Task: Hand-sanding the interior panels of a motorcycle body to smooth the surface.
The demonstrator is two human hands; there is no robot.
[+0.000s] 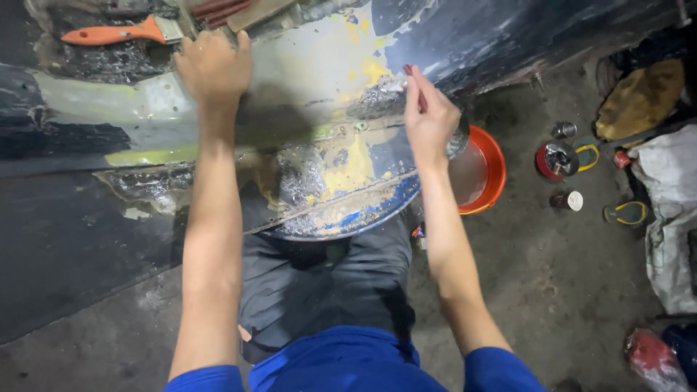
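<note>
Wet, glistening resin is spread on the curved panel (319, 80), where a red-handled tool (414, 83) is pinched in the right hand (428, 120). The left hand (214, 69) is pressed down with fingers curled over nothing. Resin could probably be smeared by a slipping palm.

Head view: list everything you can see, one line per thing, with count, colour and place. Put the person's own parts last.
Curved panel: one, dark with yellow, grey and blue patches, across the top and centre.
Paintbrush: one, orange handle, lying on the panel at top left.
Bucket: one, orange, on the floor right of the panel.
Small cans: three, red and metallic, on the floor at right.
Sandals: two, green and yellow, on the floor at right.
Sack: one, white-grey, right edge.
Floor: grey concrete, lower right.
Left hand: flat on the panel near the paintbrush.
Right hand: closed on a thin reddish tool against the panel.
</note>
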